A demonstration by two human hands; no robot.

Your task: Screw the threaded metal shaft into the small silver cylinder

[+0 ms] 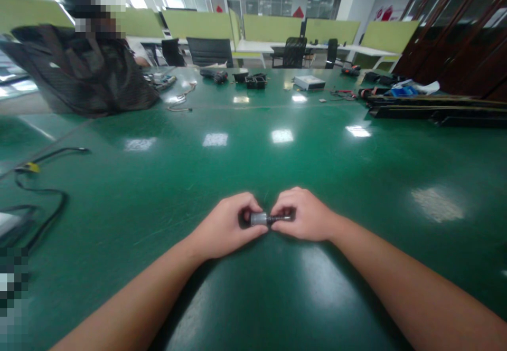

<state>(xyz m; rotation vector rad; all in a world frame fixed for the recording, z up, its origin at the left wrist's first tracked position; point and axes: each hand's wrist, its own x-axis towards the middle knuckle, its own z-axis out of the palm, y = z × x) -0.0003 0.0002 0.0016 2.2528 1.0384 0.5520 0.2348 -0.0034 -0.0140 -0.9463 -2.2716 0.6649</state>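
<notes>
Near the lower middle of the view, my left hand (233,224) is closed around a small grey metal cylinder (259,218). A thin dark threaded rod (280,218) lies in line with the cylinder, to its right, and my right hand (303,215) pinches it. The cylinder and the rod meet between my two hands, lying roughly level. Both hands are low over the green tabletop (253,166). The cylinder's left end is partly hidden by the fingers of my left hand.
A large dark bag (99,76) stands at the back left, with a person behind it. Black cables (47,190) lie on the left. Toward the far edge are a white box (309,82), small black parts (255,81) and dark long strips (439,109).
</notes>
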